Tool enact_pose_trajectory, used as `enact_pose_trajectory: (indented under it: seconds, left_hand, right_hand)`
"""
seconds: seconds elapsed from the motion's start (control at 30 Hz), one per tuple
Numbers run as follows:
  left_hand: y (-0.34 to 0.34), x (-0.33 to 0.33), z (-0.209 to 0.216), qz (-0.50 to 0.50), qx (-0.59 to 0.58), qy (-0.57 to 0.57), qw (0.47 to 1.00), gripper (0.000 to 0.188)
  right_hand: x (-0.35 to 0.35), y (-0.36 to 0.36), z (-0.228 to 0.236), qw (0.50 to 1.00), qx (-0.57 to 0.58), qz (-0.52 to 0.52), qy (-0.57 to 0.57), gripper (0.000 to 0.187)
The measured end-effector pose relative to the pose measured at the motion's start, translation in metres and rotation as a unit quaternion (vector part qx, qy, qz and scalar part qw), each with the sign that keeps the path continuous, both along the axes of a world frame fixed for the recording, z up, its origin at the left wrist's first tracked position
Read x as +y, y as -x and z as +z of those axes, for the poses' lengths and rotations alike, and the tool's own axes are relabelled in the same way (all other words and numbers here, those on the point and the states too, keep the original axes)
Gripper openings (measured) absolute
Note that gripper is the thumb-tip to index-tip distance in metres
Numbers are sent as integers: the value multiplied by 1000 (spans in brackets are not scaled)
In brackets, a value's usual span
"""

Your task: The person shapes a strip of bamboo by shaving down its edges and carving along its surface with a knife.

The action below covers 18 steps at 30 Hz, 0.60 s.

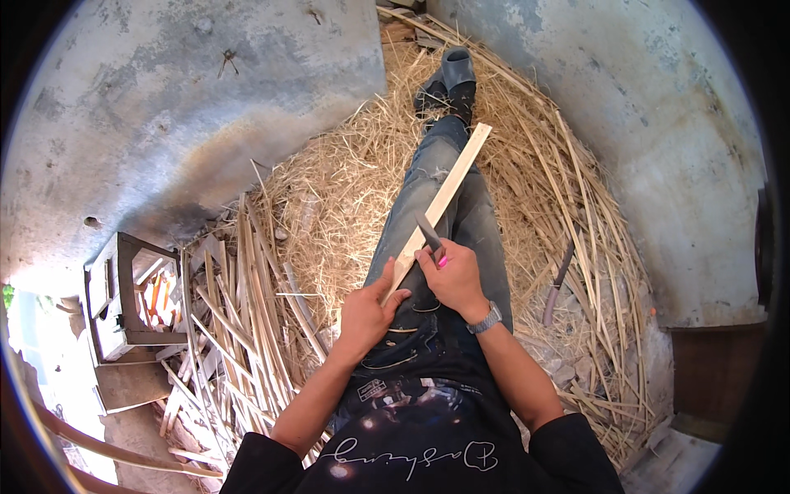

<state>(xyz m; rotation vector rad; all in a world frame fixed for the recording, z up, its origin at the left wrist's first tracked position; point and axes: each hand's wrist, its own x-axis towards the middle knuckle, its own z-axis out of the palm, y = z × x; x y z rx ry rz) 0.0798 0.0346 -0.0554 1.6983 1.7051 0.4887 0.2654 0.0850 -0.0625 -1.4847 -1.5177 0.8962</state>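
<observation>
A pale, flat wooden or bamboo strip [445, 193] slants over my outstretched legs, its far end beyond the knees and its near end at my left hand. My left hand [367, 315] is closed on that near end, thumb and fingers around it. My right hand [453, 278] grips a knife, with a bit of pink showing at the fist. The dark knife blade [429, 233] points up and left, lying against or just over the strip; actual contact is unclear. Most of the knife's handle is hidden in the fingers.
Shavings [329, 177] cover the floor around my legs. Long thin strips [255, 321] are heaped on the left, and more strips [605, 305] line the right wall. A second bladed tool [550, 306] lies to the right. A dark-framed open box [136, 288] stands at left.
</observation>
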Motion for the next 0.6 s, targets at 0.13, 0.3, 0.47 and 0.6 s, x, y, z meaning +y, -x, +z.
enact_pose_trajectory:
  seconds: [0.13,0.3,0.47,0.6]
  left_hand:
    - [-4,3,9,-18,33,53,998,63]
    - [2,7,-17,-2,-14,-10,1000,58]
    - [9,16,-30,6,-94,8,996,54]
    - [12,10,-19,8,-94,16,995,55]
  right_hand:
    - [0,-9,10,997,-47,53,-5,24]
    - [-16,-16,25,988,-11,150,32,27]
    - [-48,-15,28,962,145,210,94,26]
    - [-21,-60,31,997,36,-18,65,24]
